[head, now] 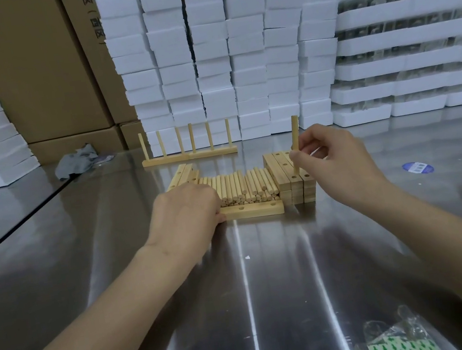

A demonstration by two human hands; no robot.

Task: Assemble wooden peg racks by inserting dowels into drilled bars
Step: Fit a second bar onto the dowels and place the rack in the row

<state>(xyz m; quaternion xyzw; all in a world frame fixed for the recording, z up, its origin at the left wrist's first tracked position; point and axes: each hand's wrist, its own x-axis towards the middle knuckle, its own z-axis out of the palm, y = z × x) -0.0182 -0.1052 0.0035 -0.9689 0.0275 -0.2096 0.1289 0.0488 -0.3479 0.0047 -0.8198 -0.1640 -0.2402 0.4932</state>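
Note:
My right hand (334, 155) pinches a wooden dowel (295, 140) held upright, its lower end at a hole in the top bar of a stack of drilled bars (291, 183). My left hand (185, 212) rests on the left end of a drilled bar (255, 209) lying flat in front of a pile of loose dowels (243, 186); its fingers are hidden from me. Further drilled bars (183, 175) lean at the pile's left. Two finished peg racks (190, 154) stand end to end behind the pile, dowels upright.
The steel table (257, 291) has a dark seam on the left. Stacked white foam blocks (220, 55) and cardboard boxes (34, 69) wall the back. A grey rag (76, 161) lies back left, a blue sticker (417, 168) at right, a plastic bag (398, 342) at the near edge.

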